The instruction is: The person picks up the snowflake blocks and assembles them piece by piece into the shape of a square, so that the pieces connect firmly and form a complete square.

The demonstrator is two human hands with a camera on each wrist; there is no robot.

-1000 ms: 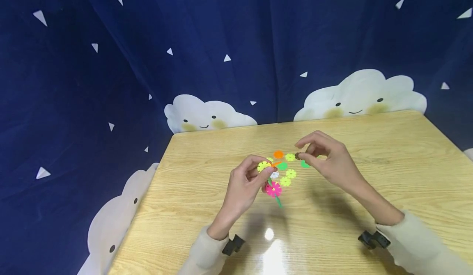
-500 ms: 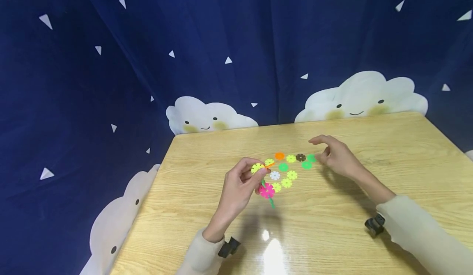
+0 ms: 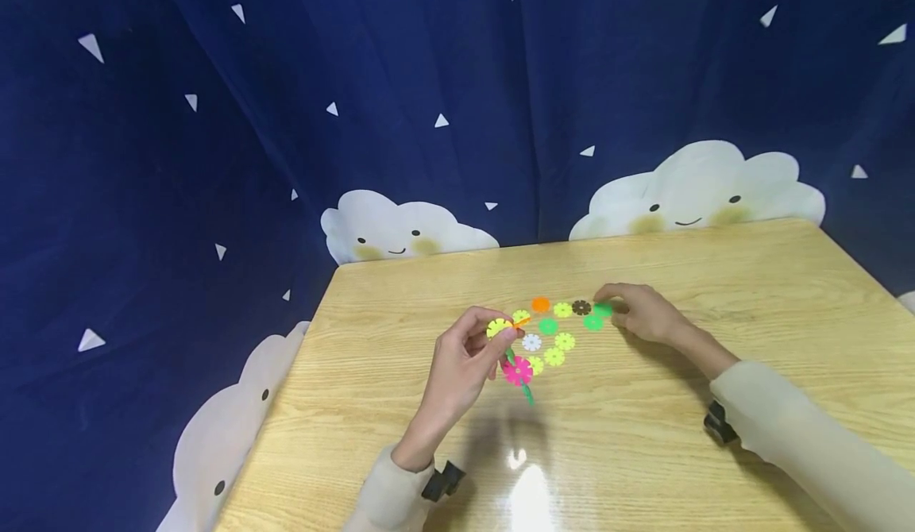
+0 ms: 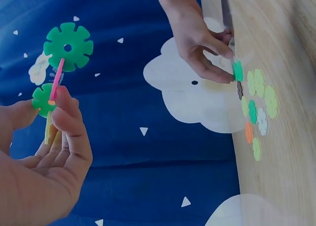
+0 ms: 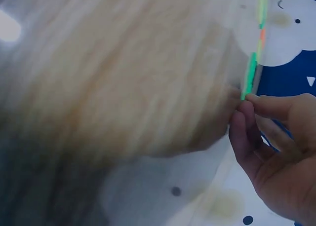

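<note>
While the right grip [image 3: 646, 314] pinches a green disc [image 3: 603, 310], the left [image 3: 461, 357] pinches a disc-chain [image 3: 523, 367] slanting nearward.

The left hand's [image 3: 457, 365] fingers cover part of the joined slotted discs [image 4: 56, 81], so how the slots meet there cannot be told. Just beyond its fingertips, the pink disc [image 3: 518, 371] partly hides a yellow disc [image 3: 537, 366]. The right hand's [image 3: 646, 314] fingertips hide an edge of a green disc [image 3: 604, 310]; from its wrist, the loose discs [image 5: 262, 36] past them look too thin to count, and the tabletop [image 5: 123, 78] beside that hand blurs. Behind it, the right sleeve [image 3: 793, 421] leaves the head view.
</note>
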